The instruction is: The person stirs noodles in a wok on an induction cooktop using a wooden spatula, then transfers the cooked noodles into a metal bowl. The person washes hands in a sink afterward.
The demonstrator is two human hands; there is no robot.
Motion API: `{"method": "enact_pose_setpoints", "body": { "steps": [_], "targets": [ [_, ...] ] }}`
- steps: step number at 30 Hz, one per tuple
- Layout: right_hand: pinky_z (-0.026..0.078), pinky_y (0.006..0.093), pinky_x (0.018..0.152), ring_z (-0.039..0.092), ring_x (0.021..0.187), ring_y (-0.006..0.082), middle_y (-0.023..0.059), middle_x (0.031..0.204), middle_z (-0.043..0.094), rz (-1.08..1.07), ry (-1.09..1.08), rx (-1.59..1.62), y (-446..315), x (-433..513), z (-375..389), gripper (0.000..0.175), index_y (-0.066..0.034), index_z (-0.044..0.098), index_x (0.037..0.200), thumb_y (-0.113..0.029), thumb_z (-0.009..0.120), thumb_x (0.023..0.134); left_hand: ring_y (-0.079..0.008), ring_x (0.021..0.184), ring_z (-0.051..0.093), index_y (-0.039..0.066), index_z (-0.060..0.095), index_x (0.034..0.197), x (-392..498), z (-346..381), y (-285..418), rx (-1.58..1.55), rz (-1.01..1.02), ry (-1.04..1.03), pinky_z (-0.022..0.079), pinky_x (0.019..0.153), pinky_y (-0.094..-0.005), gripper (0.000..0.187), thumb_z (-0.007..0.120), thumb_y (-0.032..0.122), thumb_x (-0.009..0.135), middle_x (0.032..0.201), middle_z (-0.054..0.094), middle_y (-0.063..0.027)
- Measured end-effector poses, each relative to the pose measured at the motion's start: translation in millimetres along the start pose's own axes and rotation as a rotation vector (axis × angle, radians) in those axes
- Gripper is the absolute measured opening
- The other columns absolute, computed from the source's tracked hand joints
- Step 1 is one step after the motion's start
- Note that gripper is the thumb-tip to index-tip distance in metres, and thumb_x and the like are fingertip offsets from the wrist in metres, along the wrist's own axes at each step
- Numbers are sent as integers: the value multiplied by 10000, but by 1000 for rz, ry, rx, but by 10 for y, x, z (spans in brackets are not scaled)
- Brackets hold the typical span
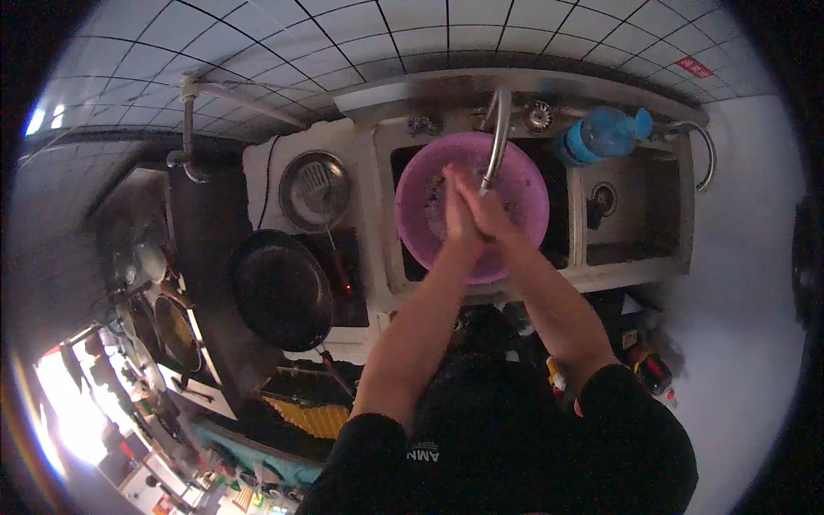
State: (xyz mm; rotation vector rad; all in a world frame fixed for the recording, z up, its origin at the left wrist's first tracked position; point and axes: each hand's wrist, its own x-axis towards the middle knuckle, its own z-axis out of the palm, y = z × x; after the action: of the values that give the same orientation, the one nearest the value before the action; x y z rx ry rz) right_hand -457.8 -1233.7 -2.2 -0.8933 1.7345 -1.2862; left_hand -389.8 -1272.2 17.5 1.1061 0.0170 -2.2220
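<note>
My left hand and my right hand are pressed together, palm against palm, just below the metal faucet spout. Both are over a pink plastic basin that stands in the left sink bowl. Foamy liquid and small dark bits show inside the basin. Whether anything lies between the palms is hidden.
A blue plastic bottle lies at the sink's back, left of a second faucet. To the left are a metal pan with a slotted spatula and a black frying pan. A tiled wall rises behind.
</note>
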Motion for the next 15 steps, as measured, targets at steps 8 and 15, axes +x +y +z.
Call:
{"method": "enact_pose_setpoints", "body": {
  "steps": [8,15],
  "targets": [
    [467,400,980,559,1156,252,83,1335,555,115,-18,197,174,-152,191,556,-111,421,1480,-362,556,1003,-230,1069,576,112,564,1318,85,-329,-176,335,187,72,454,935,-389,687,400,680,970,1144,620,-78],
    [482,418,979,566,1161,278,104,1352,540,399,-37,789,327,9,-158,574,-91,413,1463,-343,591,978,-209,1022,550,23,550,1298,353,-218,-335,249,124,29,449,878,-415,566,445,481,982,1165,605,-124]
  ]
}}
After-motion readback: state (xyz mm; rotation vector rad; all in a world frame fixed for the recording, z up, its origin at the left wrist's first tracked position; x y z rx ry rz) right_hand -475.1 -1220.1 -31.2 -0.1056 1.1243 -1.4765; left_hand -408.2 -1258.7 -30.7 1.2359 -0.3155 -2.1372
